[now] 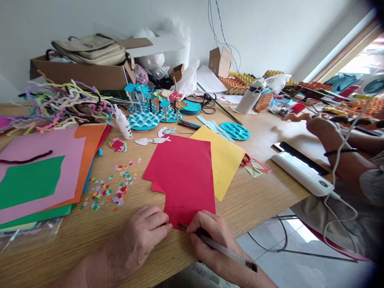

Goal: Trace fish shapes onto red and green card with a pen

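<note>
"Where is the red sheet [189, 172] at this point?"

"Flat on the table [255, 196], in front of the person and overlapping the yellow sheet [229, 154]. Its narrow lower end lies between the two hands, near the table's edge."

"And the grip?"

"The right hand [220, 230] pinches the black-tipped pen [225, 249] between thumb and fingers, its point at the paper beside a thin dark outline [177, 210]. The left hand [141, 234] grips nothing that shows; its fingers lie side by side, tips at the sheet's left edge. Its thumb is hidden, so nobody can tell how that sits."

"What looks risky?"

"Slipping, probably. The left hand steadies one small stretch of edge, so a firm stroke could swivel the sheet and bend the line. The pen works close to the lower border too, and an overlong stroke might mark the wood."

"Anything nearby to upset?"

"The loose paper bits [120, 191] lie just beyond the left hand; a careless sweep would scatter them. The white fish cutouts [153, 140] sit close against the sheet's top left corner, so pushing the paper forward could shove them. Fresh ink might smear as well, if the right hand drags across it."
</note>
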Demonstrator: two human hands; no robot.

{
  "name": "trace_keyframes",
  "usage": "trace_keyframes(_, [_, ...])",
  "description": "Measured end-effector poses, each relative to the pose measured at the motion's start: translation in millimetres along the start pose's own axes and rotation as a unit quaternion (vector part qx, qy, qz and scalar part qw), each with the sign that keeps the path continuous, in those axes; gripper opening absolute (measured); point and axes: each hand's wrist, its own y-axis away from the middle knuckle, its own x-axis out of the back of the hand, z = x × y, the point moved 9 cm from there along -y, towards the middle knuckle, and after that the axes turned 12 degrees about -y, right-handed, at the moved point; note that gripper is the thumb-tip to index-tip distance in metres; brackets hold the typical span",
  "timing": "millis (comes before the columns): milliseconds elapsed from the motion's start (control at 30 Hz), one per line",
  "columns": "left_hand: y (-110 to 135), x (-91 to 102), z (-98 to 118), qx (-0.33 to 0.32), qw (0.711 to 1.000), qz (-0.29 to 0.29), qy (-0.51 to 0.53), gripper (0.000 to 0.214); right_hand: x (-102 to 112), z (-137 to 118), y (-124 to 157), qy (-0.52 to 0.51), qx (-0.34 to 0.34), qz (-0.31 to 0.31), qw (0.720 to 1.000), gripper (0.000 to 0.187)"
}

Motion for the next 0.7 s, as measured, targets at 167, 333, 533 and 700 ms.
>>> trace_keyframes(167, [-0.9,2.3,-0.1,-0.008,1.000,0.021,-0.012,0.040,1.1,1.9,0.2,-0.003,-0.001,-0.003,1.000,0.016])
trace_keyframes(333, [0.0,1.3,-0.3,-0.010,1.000,0.015,-0.016,0.037,2.1,2.1,-0.1,-0.008,0.006,0.003,1.000,0.017])
trace_keyframes(533, [3.3,-3.0,-1.3,-0.006,1.000,0.011,-0.013,0.038,2.2,4.6,3.0,-0.006,0.006,0.003,1.000,0.017])
trace_keyframes(700, [6.6,-6.2,-3.2,0.001,1.000,0.008,-0.001,0.037,4.0,4.5,3.9,-0.020,0.001,0.006,1.000,0.015])
